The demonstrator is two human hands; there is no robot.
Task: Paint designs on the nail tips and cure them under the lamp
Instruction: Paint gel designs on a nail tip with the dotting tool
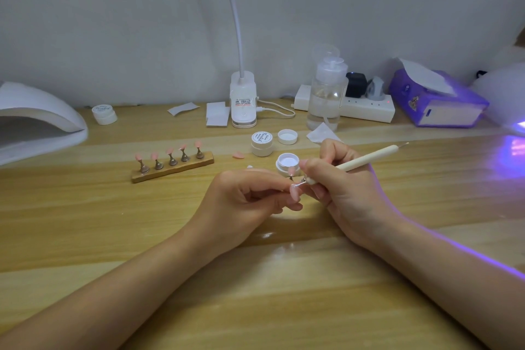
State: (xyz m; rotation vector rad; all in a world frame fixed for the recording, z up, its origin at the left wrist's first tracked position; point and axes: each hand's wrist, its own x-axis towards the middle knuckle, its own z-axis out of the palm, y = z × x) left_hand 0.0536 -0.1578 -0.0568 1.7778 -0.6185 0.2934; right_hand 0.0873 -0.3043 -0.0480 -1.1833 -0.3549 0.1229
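Nail tip (295, 193), pale pink, sits pinched at the fingertips of my left hand (250, 202), held just above the tabletop (113, 236) in front of me. My right hand (341, 190) has its grip closed round a cream dotting pen (366, 160), held like a pencil, and the pen's metal point lies on or just over the upper end of the tip; I cannot tell whether it is actually touching. So I judge the painting step is in hand, on this one piece.

Just beyond the hands stands an open jar (287, 163) of white gel, with its loose lid (287, 136) and a closed jar (262, 143) behind it. To the left a wooden stand (173, 169) carries five more pink tips on small pegs, and one loose pink tip (238, 154) lies near the closed jar. Whether any of those bear a design is too small to tell.

A curing lamp (505, 99) glows violet at the far right edge; a second white lamp (37, 119) sits unlit on the left.

Next, I think, comes steady, light strokes with the point, a reload from the open jar when it runs dry, and then carrying the wet tip to the lit lamp without smearing it.
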